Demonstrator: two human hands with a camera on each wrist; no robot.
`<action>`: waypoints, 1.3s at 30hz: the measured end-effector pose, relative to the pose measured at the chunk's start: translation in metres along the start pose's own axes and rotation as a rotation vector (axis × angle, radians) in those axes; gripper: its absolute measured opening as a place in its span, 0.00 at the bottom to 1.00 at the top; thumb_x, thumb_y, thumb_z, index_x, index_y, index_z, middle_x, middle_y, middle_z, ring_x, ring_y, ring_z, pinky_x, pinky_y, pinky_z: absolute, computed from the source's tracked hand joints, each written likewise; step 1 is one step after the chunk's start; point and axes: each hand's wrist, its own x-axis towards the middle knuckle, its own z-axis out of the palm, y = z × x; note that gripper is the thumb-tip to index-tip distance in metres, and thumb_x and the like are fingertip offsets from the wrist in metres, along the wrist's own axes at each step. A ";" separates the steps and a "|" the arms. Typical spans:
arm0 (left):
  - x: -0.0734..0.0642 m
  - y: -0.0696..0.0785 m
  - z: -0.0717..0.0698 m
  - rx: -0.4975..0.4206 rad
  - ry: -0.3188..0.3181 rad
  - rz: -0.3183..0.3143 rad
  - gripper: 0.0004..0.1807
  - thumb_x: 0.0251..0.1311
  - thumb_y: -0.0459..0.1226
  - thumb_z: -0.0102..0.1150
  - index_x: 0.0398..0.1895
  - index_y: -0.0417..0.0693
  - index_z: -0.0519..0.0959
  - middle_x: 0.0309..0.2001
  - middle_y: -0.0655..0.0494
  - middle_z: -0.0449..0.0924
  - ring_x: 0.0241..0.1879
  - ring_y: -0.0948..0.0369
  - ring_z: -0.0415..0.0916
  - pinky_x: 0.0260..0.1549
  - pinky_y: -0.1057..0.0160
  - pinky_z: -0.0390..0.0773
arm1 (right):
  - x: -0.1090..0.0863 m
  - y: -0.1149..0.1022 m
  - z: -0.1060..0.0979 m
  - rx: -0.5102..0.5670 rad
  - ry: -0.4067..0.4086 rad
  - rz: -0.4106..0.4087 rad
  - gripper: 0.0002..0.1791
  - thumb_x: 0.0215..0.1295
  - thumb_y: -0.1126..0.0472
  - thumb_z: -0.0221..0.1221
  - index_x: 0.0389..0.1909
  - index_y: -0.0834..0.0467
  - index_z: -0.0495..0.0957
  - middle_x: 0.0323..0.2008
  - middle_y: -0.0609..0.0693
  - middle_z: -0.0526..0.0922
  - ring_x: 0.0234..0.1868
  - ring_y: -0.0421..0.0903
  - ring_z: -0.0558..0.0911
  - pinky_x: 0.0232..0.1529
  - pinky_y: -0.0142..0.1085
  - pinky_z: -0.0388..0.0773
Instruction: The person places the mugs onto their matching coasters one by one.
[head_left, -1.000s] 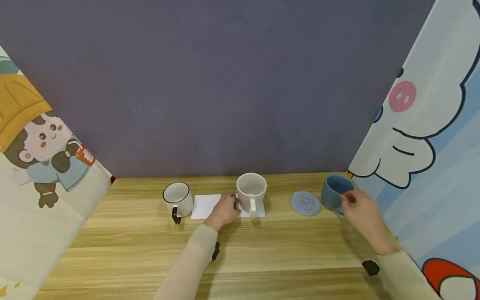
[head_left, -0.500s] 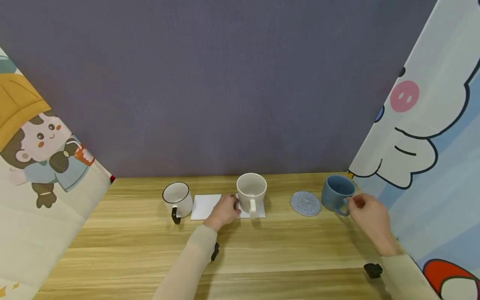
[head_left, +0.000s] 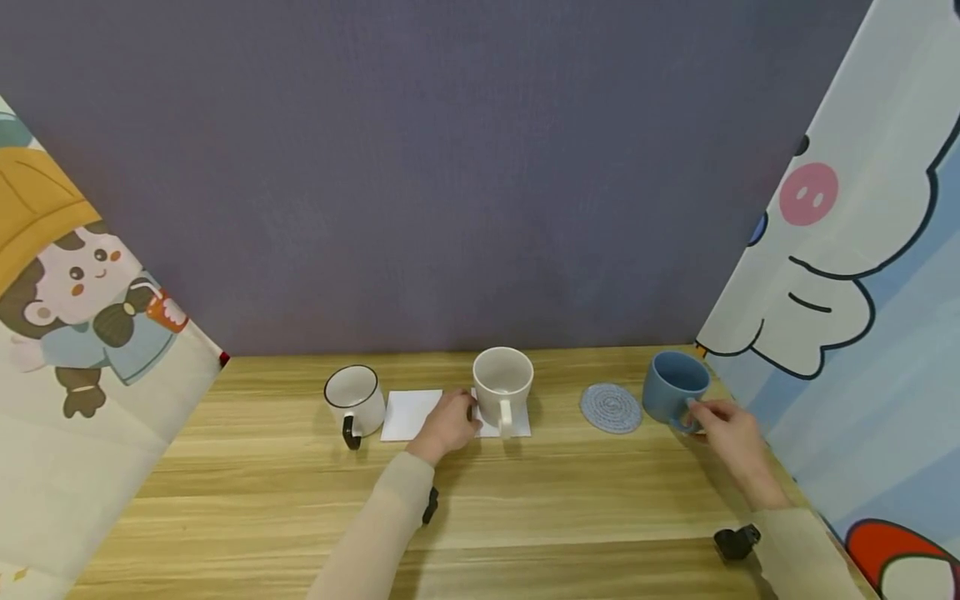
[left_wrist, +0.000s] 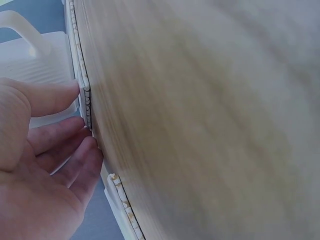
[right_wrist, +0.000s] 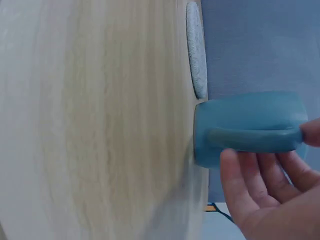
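In the head view my left hand (head_left: 447, 427) is at the left end of the white square coaster (head_left: 486, 428) under a white mug (head_left: 501, 377). The left wrist view shows the thumb (left_wrist: 56, 96) on the coaster's edge and curled fingers (left_wrist: 55, 134) at its side, close to the tabletop. At the right, a blue mug (head_left: 663, 396) stands upright on the table. My right hand (head_left: 731, 442) pinches its handle (right_wrist: 257, 140), thumb at the top end and fingers curled beside it. The mug hides part of the coaster.
A second white square coaster (head_left: 402, 414) lies left of my left hand. Beside it stands a white mug (head_left: 365, 414) with a dark rim and black handle. A round grey-blue woven coaster (head_left: 611, 407) lies left of the blue mug. A dark panel (head_left: 450, 183) rises behind the table.
My right hand has drawn back from near the blue mug's rim and come down to its handle, which has turned into view at the front right. The left hand has stayed in place.
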 end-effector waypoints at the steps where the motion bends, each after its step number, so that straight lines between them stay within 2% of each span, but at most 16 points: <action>1: 0.000 0.000 0.000 -0.002 -0.002 -0.003 0.10 0.60 0.33 0.69 0.42 0.37 0.83 0.52 0.47 0.78 0.58 0.46 0.72 0.55 0.46 0.76 | 0.001 0.002 0.000 0.065 -0.018 0.013 0.31 0.79 0.44 0.50 0.56 0.72 0.74 0.44 0.60 0.82 0.40 0.39 0.84 0.42 0.37 0.85; 7: 0.000 0.001 0.000 0.000 -0.006 0.001 0.09 0.59 0.33 0.69 0.41 0.38 0.83 0.51 0.47 0.78 0.57 0.46 0.72 0.52 0.47 0.76 | 0.008 0.011 -0.002 0.359 -0.065 0.075 0.25 0.77 0.50 0.56 0.53 0.72 0.76 0.37 0.45 0.84 0.41 0.36 0.83 0.45 0.40 0.86; 11: 0.000 0.001 0.000 0.005 -0.004 0.002 0.08 0.60 0.33 0.69 0.38 0.39 0.83 0.52 0.48 0.78 0.57 0.46 0.72 0.51 0.47 0.77 | 0.011 0.016 -0.001 0.531 -0.095 0.065 0.17 0.77 0.56 0.57 0.49 0.68 0.79 0.35 0.45 0.85 0.40 0.38 0.84 0.43 0.40 0.86; 13: 0.000 0.001 0.000 0.003 -0.007 -0.004 0.07 0.60 0.33 0.69 0.38 0.39 0.83 0.53 0.47 0.78 0.58 0.46 0.72 0.52 0.47 0.76 | 0.012 0.018 0.000 0.572 -0.113 0.039 0.15 0.77 0.57 0.56 0.46 0.66 0.80 0.35 0.45 0.85 0.40 0.39 0.84 0.42 0.39 0.86; 19: -0.001 0.002 -0.002 -0.012 -0.011 -0.016 0.08 0.61 0.34 0.69 0.40 0.39 0.83 0.54 0.47 0.78 0.59 0.46 0.72 0.54 0.46 0.76 | 0.011 0.021 0.004 0.627 -0.117 -0.001 0.15 0.77 0.57 0.56 0.38 0.65 0.82 0.32 0.47 0.83 0.37 0.40 0.82 0.40 0.37 0.85; 30: 0.001 0.000 -0.003 -0.002 -0.005 -0.009 0.12 0.59 0.34 0.70 0.43 0.37 0.84 0.55 0.45 0.78 0.59 0.45 0.72 0.57 0.45 0.75 | 0.013 0.019 0.008 0.649 -0.078 0.024 0.18 0.77 0.57 0.56 0.30 0.68 0.79 0.27 0.48 0.81 0.33 0.43 0.81 0.38 0.39 0.85; 39: 0.001 0.000 -0.003 0.024 0.002 0.004 0.05 0.57 0.32 0.70 0.32 0.41 0.83 0.49 0.48 0.79 0.54 0.48 0.75 0.53 0.47 0.77 | 0.013 0.020 0.009 0.551 -0.067 0.017 0.23 0.78 0.54 0.55 0.30 0.70 0.77 0.27 0.48 0.79 0.32 0.43 0.80 0.38 0.40 0.85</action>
